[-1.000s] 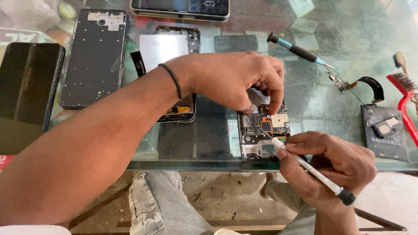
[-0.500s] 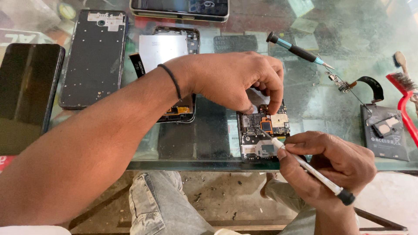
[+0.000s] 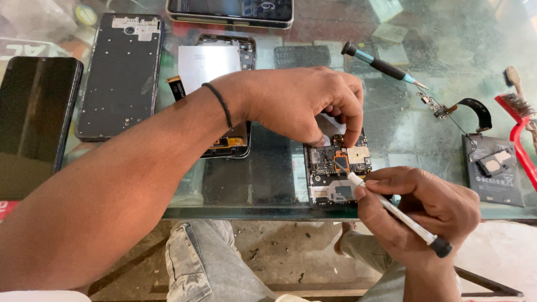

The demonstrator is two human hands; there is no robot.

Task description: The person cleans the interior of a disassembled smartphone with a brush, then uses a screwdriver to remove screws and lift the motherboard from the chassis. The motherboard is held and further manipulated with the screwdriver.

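Note:
An opened phone [image 3: 335,170] with its circuit board showing lies near the front edge of the glass table [image 3: 268,193]. My left hand [image 3: 305,103] reaches across and pinches the top of that phone between thumb and fingers, holding it down. My right hand [image 3: 422,210] grips a thin white tool with a black end [image 3: 394,210]; its tip touches an orange connector on the board.
A dark phone [image 3: 36,123] and a black back frame [image 3: 120,67] lie at the left, another opened phone [image 3: 215,64] behind my left arm. A screwdriver [image 3: 383,65], a small flex part [image 3: 456,109], a battery [image 3: 495,170] and a red brush [image 3: 520,126] sit at the right.

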